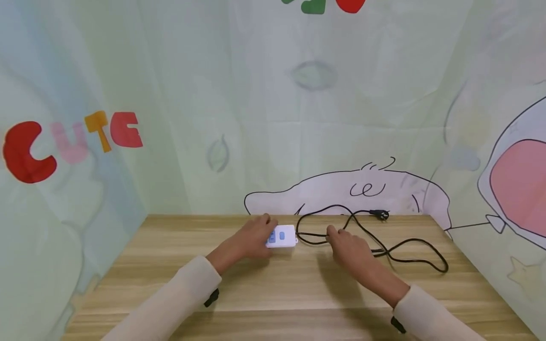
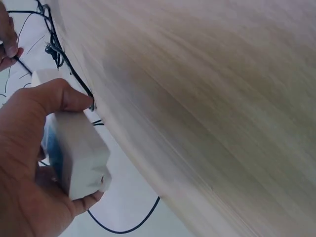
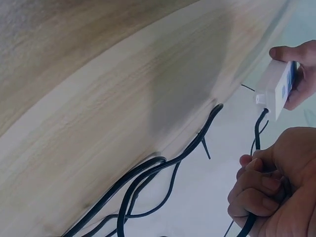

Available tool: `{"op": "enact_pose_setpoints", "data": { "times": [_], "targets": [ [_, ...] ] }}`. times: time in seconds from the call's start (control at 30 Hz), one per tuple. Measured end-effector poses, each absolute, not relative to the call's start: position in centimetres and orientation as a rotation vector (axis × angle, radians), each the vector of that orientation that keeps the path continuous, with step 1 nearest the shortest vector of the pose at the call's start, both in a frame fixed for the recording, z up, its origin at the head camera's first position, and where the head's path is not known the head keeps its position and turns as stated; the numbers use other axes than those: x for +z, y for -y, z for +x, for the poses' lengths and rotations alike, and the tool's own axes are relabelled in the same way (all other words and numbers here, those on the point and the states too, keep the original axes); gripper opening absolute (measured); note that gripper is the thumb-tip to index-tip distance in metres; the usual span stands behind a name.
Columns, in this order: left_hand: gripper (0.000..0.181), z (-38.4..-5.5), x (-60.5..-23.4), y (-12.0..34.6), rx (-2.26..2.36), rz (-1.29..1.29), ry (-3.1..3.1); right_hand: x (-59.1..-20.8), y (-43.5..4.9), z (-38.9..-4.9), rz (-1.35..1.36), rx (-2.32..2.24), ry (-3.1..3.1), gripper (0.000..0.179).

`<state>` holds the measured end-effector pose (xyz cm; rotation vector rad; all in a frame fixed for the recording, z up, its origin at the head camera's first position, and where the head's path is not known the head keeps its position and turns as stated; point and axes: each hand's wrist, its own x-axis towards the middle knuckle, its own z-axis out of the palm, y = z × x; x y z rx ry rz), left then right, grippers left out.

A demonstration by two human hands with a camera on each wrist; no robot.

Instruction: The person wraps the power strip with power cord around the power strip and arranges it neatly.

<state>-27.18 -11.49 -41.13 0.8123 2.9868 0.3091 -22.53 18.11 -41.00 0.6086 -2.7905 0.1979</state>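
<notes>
A white power strip (image 1: 287, 236) with blue sockets is in the grip of my left hand (image 1: 254, 237), fingers and thumb round its sides. In the left wrist view the thumb presses one edge of the strip (image 2: 86, 148), and part of its socket face is hidden by the hand. My right hand (image 1: 351, 253) holds the black power cord (image 3: 257, 136) a short way from where it enters the strip, with fingers curled round it in the right wrist view. More cord lies in loose loops right of the strip, ending in a black plug (image 1: 379, 214) near the table's back edge.
The wood-grain table (image 1: 264, 293) runs back to a pale printed curtain (image 1: 264, 118), which hangs behind it and at both sides. A large cord loop reaches toward the table's right edge. Dark bands show at both wrists below the light sleeves (image 1: 192, 284).
</notes>
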Motion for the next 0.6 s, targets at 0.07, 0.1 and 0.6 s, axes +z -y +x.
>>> {"op": "enact_pose_setpoints", "data": {
  "times": [0.07, 0.1, 0.6],
  "targets": [
    [0.071, -27.18, -41.17, 11.44, 0.256, 0.829, -3.009, -40.85, -18.09, -22.58, 0.607, 0.193, 2.786, 0.018],
    [0.071, -27.17, -41.20, 11.42, 0.231, 0.836, -3.020, -40.74, -18.07, -22.58, 0.604, 0.193, 2.783, 0.018],
    [0.067, -26.81, -41.65, 11.54, 0.200, 0.819, -3.078, -40.25, -18.16, -22.57, 0.625, 0.201, 2.742, 0.019]
  ]
}}
